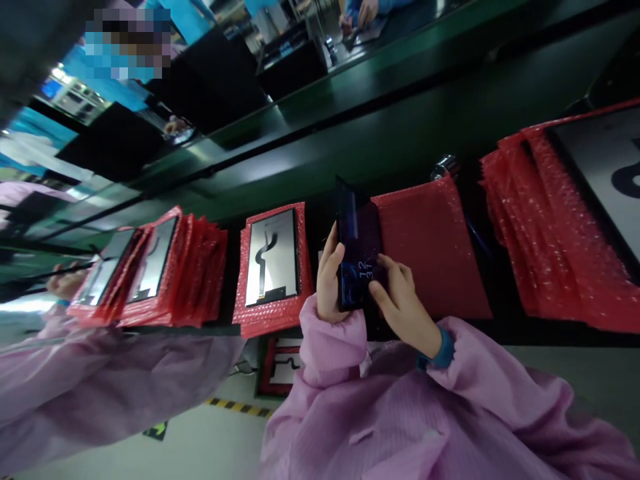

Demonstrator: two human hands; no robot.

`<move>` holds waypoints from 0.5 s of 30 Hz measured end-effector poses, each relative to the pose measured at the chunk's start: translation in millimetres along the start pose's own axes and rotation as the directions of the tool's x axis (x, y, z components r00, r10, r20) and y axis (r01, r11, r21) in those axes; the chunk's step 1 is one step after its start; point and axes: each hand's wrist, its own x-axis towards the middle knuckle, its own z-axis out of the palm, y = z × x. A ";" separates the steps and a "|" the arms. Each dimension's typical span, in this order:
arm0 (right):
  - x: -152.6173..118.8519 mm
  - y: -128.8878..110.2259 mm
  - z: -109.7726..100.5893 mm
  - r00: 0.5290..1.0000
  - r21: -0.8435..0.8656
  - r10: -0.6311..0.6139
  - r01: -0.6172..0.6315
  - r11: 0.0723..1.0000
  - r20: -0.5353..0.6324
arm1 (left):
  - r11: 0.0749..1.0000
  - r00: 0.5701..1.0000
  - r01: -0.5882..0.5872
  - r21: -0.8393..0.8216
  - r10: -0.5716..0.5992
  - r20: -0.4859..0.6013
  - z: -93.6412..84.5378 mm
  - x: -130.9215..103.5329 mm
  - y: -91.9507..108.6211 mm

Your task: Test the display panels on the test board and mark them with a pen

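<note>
My left hand [330,280] grips the left edge of a dark panel [350,233], which is tilted up. Lit digits reading 12 31 show beside it on a dark screen [366,269]; whether the two are one piece I cannot tell. My right hand [403,303] is at the lower right of that screen, thumb and fingers apart, fingertips at its edge. Right of the screen lies a flat red bubble-wrap pouch [425,253]. On the left, a silver-backed display panel [273,260] with a dark ribbon cable rests on red bubble wrap [241,293].
Red-wrapped panels stand in stacks at the right [540,233] and left [195,273]. A metallic object [445,165] sits behind the pouch. A neighbouring person's sleeve [115,387] reaches in from the left. Green rails [300,127] run behind the bench, with people beyond.
</note>
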 end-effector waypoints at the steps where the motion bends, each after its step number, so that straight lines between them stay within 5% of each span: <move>1: -0.7 -1.1 0.5 0.996 0.019 -0.069 0.069 0.997 0.053 | 0.997 0.998 0.048 -0.060 -0.050 -0.033 -1.4 -0.7 -2.7; 4: -3.4 -4.0 -3.0 0.966 0.109 -0.228 0.215 0.970 0.119 | 0.984 0.988 0.126 -0.128 -0.135 -0.071 -6.0 -0.8 -13.5; 8: 1.3 8.7 -11.7 0.997 0.047 0.066 -0.064 0.997 -0.050 | 0.974 0.980 0.164 -0.158 -0.179 -0.085 -17.8 2.2 -34.0; 11: 9.1 16.1 -19.4 0.978 0.082 0.208 -0.209 0.974 0.020 | 0.968 0.971 0.166 -0.187 -0.194 -0.141 -23.6 2.9 -43.6; 15: 13.9 6.3 -29.8 0.997 -0.041 0.059 -0.057 0.998 0.052 | 0.987 0.941 0.004 -0.163 -0.059 -0.332 -7.6 -13.9 -34.4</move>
